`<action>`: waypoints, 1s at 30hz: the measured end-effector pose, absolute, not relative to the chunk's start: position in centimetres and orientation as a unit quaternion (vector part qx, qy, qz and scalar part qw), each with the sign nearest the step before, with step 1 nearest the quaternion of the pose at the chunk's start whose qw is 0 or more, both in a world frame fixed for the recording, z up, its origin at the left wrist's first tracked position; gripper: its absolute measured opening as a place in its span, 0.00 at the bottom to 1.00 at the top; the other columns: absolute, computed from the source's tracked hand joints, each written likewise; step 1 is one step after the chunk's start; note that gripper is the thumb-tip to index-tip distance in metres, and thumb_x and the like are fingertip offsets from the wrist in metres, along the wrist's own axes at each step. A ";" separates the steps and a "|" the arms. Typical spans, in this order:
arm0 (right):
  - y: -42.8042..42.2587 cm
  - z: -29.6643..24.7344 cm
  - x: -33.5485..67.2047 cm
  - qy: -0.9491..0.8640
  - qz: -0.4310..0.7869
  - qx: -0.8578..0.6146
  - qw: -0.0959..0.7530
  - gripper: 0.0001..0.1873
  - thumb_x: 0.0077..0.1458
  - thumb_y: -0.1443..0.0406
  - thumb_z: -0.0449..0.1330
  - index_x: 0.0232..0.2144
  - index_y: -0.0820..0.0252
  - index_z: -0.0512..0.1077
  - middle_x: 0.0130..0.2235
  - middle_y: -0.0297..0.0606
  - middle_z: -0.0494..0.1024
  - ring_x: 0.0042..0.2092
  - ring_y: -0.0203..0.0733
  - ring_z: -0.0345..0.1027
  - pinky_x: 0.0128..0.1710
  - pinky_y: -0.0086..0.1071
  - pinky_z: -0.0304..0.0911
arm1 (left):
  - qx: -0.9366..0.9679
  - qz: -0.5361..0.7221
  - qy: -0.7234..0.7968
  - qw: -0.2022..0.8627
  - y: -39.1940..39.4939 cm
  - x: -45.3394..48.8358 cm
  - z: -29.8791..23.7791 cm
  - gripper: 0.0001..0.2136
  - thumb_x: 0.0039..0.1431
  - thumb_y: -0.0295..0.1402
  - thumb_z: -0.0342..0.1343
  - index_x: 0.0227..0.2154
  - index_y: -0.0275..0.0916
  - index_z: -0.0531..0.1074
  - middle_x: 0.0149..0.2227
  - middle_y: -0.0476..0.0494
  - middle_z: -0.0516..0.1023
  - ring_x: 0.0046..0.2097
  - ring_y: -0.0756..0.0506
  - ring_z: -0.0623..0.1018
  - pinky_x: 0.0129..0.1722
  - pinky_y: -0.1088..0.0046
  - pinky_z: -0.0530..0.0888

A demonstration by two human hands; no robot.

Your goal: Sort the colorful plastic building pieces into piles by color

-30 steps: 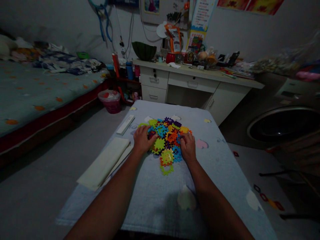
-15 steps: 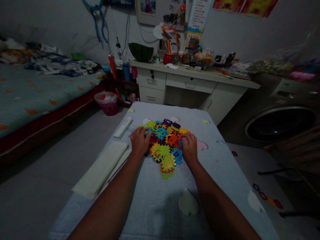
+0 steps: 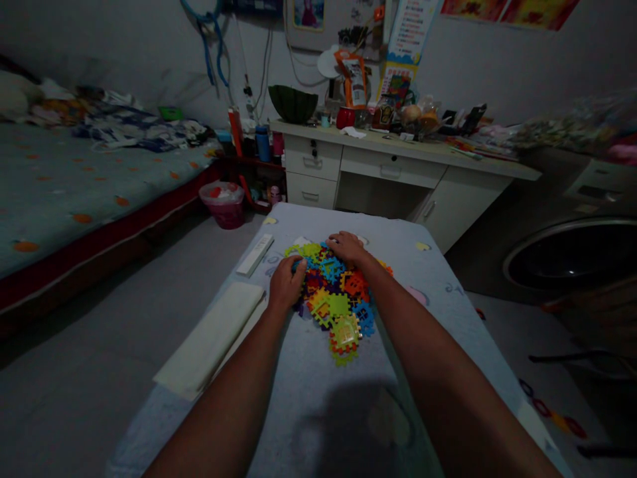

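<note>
A heap of colourful toothed plastic tiles (image 3: 336, 302) lies in the middle of a low table under a pale blue cloth (image 3: 318, 398). My left hand (image 3: 284, 284) rests at the heap's left edge, fingers curled onto the tiles. My right hand (image 3: 347, 247) reaches over the heap to its far side and lies on top of the tiles with fingers bent down. In this dim light I cannot make out whether either hand grips a tile.
A white remote (image 3: 255, 254) and a folded cream cloth (image 3: 212, 338) lie on the table's left. A bed (image 3: 74, 192) stands at left, a pink bin (image 3: 221, 202) on the floor, a cluttered desk (image 3: 398, 159) behind, a washing machine (image 3: 572, 252) at right.
My right hand has moved from the heap's right edge up and across to its far side. My left hand stays at the left edge. The view has shifted slightly.
</note>
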State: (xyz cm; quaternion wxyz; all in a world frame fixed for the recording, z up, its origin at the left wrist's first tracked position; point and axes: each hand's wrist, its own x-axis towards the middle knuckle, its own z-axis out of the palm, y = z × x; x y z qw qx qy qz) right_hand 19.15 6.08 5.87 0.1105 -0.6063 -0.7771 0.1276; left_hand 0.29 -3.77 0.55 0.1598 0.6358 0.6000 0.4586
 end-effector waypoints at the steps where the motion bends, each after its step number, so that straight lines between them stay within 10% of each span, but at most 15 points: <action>1: 6.3 5.8 18.9 -0.784 0.135 -0.599 0.088 0.23 0.63 0.50 0.52 0.52 0.53 0.75 0.57 0.44 0.73 0.59 0.51 0.62 0.59 0.43 0.55 | 0.638 0.460 0.599 0.150 -3.7 0.2 0.5 0.20 0.65 0.47 0.45 0.44 0.40 0.75 0.47 0.39 0.78 0.52 0.39 0.75 0.55 0.59 0.70; 14: 1.1 8.1 22.1 -0.855 0.353 -0.330 0.188 0.08 0.55 0.65 0.58 0.33 0.60 0.78 0.45 0.40 0.79 0.50 0.43 0.70 0.55 0.38 0.61 | 0.659 0.393 0.618 0.172 -3.5 0.3 0.2 0.18 0.67 0.46 0.44 0.46 0.44 0.76 0.55 0.41 0.76 0.60 0.38 0.70 0.63 0.51 0.59; 21: -0.8 6.4 29.3 -0.720 0.299 -0.516 0.356 0.13 0.50 0.66 0.55 0.36 0.60 0.76 0.46 0.41 0.78 0.49 0.46 0.71 0.54 0.42 0.62 | 0.675 0.413 0.589 0.166 -3.5 0.2 0.5 0.18 0.64 0.48 0.47 0.41 0.43 0.76 0.49 0.41 0.79 0.55 0.39 0.74 0.58 0.55 0.63; 30: -1.2 2.4 30.2 -0.658 0.251 -0.647 0.293 0.21 0.60 0.58 0.51 0.49 0.61 0.73 0.52 0.46 0.76 0.54 0.46 0.69 0.57 0.41 0.61 | 0.687 0.425 0.565 0.167 -3.4 0.3 0.4 0.19 0.63 0.49 0.46 0.39 0.43 0.76 0.46 0.42 0.80 0.51 0.40 0.76 0.55 0.60 0.67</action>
